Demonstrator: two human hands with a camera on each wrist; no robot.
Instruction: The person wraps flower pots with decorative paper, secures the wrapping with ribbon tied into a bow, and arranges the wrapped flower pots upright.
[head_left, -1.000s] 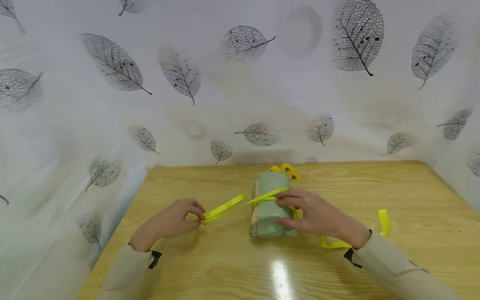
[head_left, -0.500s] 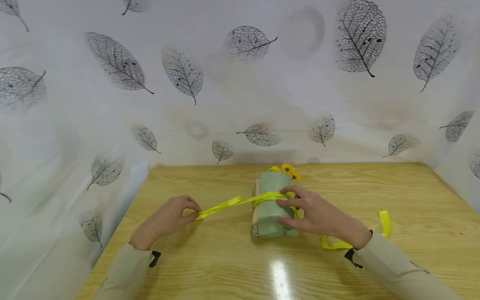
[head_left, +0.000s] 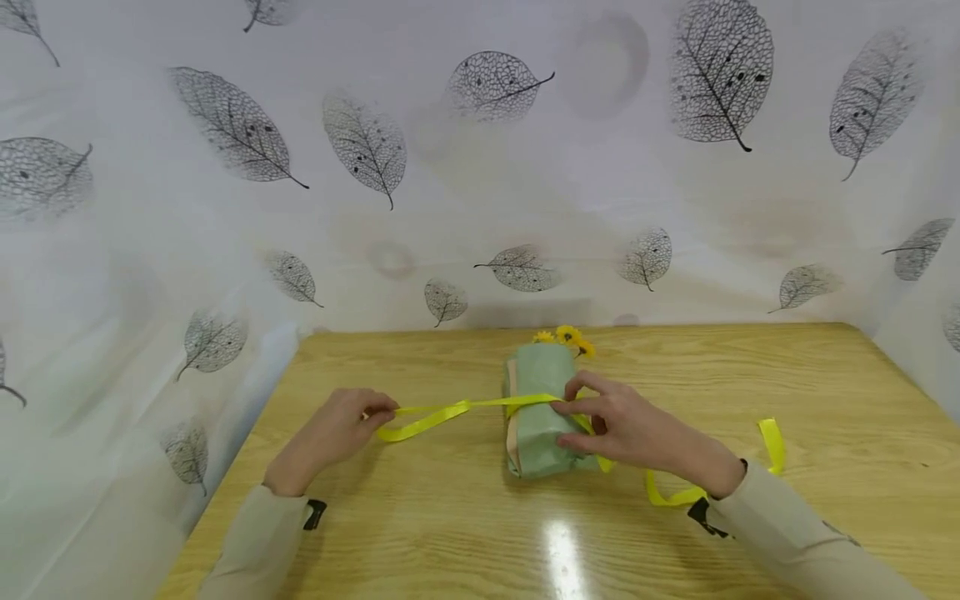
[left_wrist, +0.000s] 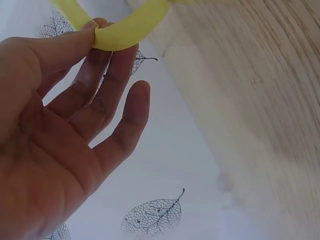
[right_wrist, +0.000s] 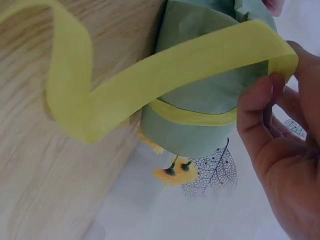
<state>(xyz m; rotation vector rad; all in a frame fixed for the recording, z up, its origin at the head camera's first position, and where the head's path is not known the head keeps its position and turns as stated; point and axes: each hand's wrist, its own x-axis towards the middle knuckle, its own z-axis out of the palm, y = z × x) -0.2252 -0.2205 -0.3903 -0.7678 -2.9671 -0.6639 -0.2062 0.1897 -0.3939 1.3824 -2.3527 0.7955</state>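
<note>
A small bouquet (head_left: 542,442) wrapped in pale green paper lies on the table, yellow flowers (head_left: 567,335) poking out at its far end. Yellow ribbon (head_left: 491,403) runs around its middle and off to the left. My left hand (head_left: 330,437) pinches that stretch between thumb and fingers, with a loop hanging below. At the bouquet's right side, my right hand (head_left: 630,425) pinches the ribbon with thumb and forefinger. The right wrist view shows the ribbon (right_wrist: 175,70) folding at those fingertips, above a band (right_wrist: 195,117) lying around the paper.
The loose ribbon end (head_left: 772,446) trails over the wooden table (head_left: 420,525), partly under my right wrist. A white cloth (head_left: 480,183) printed with dark leaves hangs behind the table and down its left side.
My left hand has risen slightly, and the ribbon between the hands is straighter and more level. The bouquet's flower end has shifted a little left. My right hand stays nearly in place.
</note>
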